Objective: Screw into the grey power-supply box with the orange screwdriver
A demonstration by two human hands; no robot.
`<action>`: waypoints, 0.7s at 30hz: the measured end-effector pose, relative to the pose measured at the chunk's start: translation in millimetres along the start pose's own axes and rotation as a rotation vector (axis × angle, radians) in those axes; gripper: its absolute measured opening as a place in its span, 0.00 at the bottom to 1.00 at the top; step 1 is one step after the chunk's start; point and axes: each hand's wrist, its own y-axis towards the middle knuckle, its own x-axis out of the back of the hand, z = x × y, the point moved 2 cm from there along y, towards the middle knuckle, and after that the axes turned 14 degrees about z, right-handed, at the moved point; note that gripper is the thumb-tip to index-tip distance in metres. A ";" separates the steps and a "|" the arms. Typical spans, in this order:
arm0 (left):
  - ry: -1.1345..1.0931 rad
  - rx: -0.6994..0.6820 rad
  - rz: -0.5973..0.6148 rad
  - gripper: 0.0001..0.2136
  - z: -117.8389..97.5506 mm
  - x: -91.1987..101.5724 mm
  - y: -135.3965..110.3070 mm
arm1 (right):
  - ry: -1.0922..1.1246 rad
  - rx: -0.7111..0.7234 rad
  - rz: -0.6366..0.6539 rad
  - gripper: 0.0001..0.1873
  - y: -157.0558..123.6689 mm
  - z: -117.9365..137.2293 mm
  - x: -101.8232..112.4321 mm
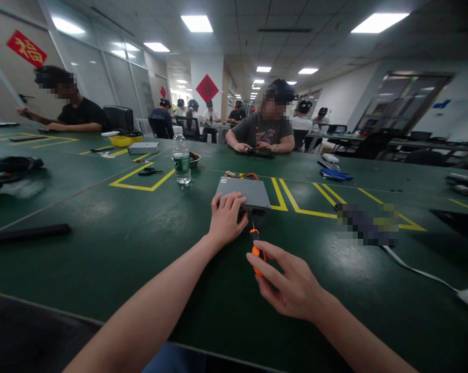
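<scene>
A grey metal computer power supply [247,191] lies on the green table, with its cables [241,175] bunched behind it and a power socket on the side facing me. My left hand [228,217] grips its front left corner, fingers over the top and thumb against the near side. In my right hand [290,280], thumb and fingers hold an orange and black screwdriver [256,252] by the handle. Its thin shaft points away from me at the near face of the power supply, below the socket. Whether the tip sits in a screw is too small to tell.
A water bottle [182,158] stands left of the power supply, beside a small bowl [194,159]. A blurred dark object [368,225] with a white cable lies at right. Blue gloves [335,174] lie farther back. Across the table sits a person [263,127] handling something dark.
</scene>
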 end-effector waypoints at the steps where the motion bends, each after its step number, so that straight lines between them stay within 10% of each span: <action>1: -0.003 -0.001 -0.002 0.15 0.0 0.1 0.0 | -0.001 0.002 -0.013 0.17 -0.1 0.1 -0.7; 21: -0.011 -0.006 -0.006 0.15 0.2 0.4 -0.3 | -0.013 0.000 -0.079 0.12 -1.1 -0.7 -3.8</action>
